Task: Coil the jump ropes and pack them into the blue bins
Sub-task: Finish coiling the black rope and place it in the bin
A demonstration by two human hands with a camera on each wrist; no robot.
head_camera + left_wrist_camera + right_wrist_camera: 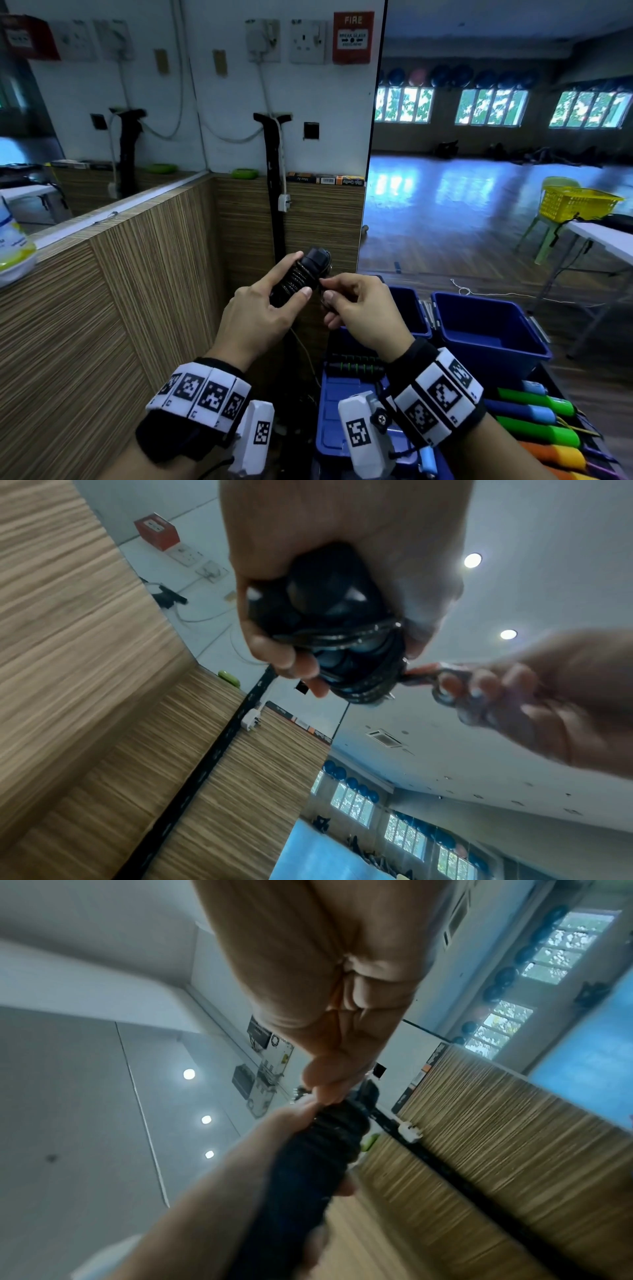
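My left hand (270, 301) grips a pair of black jump rope handles (301, 277) held together, with thin dark cord wound round them in several turns. In the left wrist view the handles' round ends (329, 610) sit inside my curled fingers. My right hand (346, 301) pinches the loose cord end (323, 286) right beside the wound handles; the same pinch shows in the left wrist view (445, 674). Three blue bins stand below and to the right: a near one (329, 428) holding black handles with green rings (356, 365), a middle one (411, 308), and a right one (493, 329).
A wood-panelled wall corner (154, 274) with a black vertical strip (277, 205) stands just behind my hands. Several bright foam-handled jump ropes (541, 421) lie at the lower right. A yellow basket (575, 202) sits on a green chair beside a white table (606, 236).
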